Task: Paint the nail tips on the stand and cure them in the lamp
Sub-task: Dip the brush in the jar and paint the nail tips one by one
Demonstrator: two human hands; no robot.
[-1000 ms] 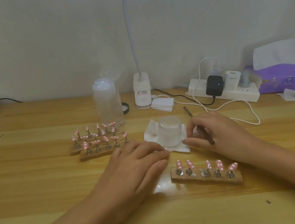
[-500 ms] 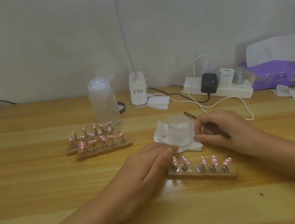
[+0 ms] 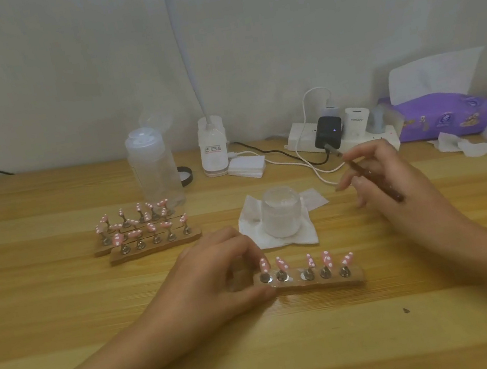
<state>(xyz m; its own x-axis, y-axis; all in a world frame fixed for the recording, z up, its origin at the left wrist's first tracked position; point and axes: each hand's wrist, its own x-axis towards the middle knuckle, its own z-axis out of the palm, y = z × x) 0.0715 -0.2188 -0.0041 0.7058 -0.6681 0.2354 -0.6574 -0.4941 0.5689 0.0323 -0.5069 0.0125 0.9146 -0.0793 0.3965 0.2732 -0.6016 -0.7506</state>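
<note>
Low in the middle of the frame, the stand lies flat on the wooden table, a slim wooden strip carrying five pink, white-dotted nail tips on metal pegs; the left hand pinches its left end, fingers curled over the far edge and thumb at the near edge; the right hand, up at centre right, is closed round a thin dark brush held clear of the table. I judge the stand light and stiff, easy to tip or slide; the tips look small, loosely perched and possibly wet, so the bare wood at either end is the place to hold, never the tips. A glass jar sits on a tissue just above the stand. Lettering on the white plug and the lamp base label is too blurred to read.
</note>
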